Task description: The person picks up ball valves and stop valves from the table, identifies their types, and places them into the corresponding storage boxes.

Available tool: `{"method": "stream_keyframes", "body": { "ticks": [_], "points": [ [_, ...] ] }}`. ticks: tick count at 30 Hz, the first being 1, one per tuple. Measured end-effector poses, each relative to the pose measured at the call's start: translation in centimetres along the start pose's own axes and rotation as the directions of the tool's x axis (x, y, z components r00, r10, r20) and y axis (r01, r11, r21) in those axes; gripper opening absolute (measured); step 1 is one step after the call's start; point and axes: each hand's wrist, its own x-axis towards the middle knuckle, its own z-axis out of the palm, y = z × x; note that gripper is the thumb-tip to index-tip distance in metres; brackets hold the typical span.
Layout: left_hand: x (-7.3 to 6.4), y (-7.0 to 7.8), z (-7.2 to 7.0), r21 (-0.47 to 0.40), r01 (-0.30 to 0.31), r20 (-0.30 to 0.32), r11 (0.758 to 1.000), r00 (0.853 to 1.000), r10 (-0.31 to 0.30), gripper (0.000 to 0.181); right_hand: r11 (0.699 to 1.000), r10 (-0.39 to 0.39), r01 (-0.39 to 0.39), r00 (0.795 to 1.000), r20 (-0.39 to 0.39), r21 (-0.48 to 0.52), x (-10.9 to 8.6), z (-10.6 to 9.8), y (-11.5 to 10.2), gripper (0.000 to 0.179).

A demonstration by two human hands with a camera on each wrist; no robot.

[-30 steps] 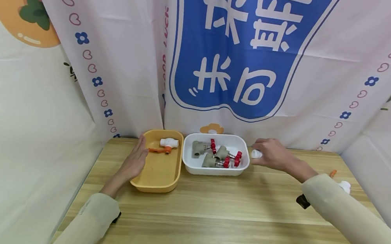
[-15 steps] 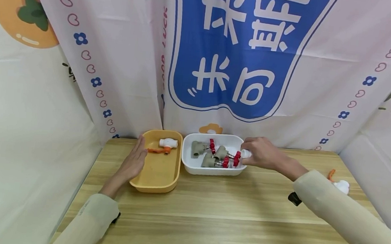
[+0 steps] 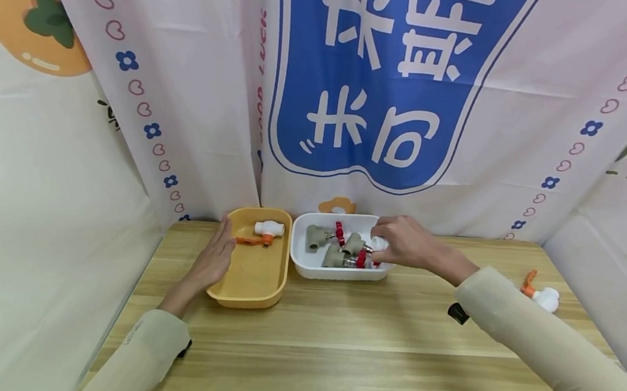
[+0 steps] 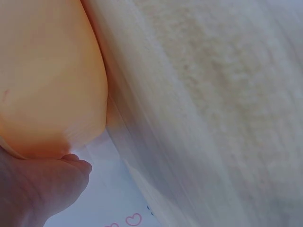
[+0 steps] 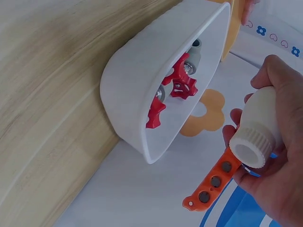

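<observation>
My right hand [image 3: 408, 243] holds a white ball valve [image 5: 259, 123] over the right end of the white bin [image 5: 125, 80]. The valve's orange lever handle [image 5: 215, 180] sticks out past the fingers in the right wrist view. Inside the white bin lie several grey stop valves [image 3: 316, 238] with red handwheels [image 5: 182, 78]. My left hand [image 3: 212, 262] rests with straight fingers along the left side of the yellow bin [image 3: 254, 278]. In that bin, near the back, lies another white ball valve [image 3: 269, 228] with an orange lever.
A third white ball valve [image 3: 547, 299] with an orange handle lies on the wooden table [image 3: 344, 349] at the right, beyond the right forearm. The two bins stand side by side at the back edge. Behind them hangs a printed curtain [image 3: 216, 85].
My right hand has moved left with the ball valve, from beside the white bin to over its right end. The left hand stays in place against the yellow bin.
</observation>
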Motion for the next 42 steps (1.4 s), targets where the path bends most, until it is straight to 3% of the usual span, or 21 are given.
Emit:
{"method": "stream_keyframes", "body": {
  "ticks": [7,22,28,35,42],
  "points": [
    [-0.1,-0.2,-0.1,0.019,-0.022,0.0,1.0,1.0,0.022,0.064,1.0,-0.016,0.016,1.0,0.006,0.005,1.3,0.3,-0.8,0.021],
    [0.2,-0.2,-0.2,0.031,-0.043,-0.007,0.999,0.999,0.044,0.065,0.999,-0.021,0.02,0.998,0.053,0.031,5.2,1.5,-3.5,0.028],
    [0.0,0.0,-0.2,0.021,-0.03,0.0,0.999,1.0,0.03,0.065,0.998,-0.051,0.049,0.997,0.052,0.036,6.5,2.1,-4.2,0.029],
    [0.0,0.2,-0.4,0.005,-0.005,0.014,1.0,1.0,0.005,0.065,0.998,-0.034,0.031,0.997,0.063,0.046,7.7,2.7,-4.5,0.033],
    [0.2,0.3,-0.7,0.008,0.007,0.037,1.0,0.999,-0.007,0.065,0.997,-0.079,0.077,0.995,0.056,0.031,9.0,3.0,-4.9,0.028]
  ]
}}
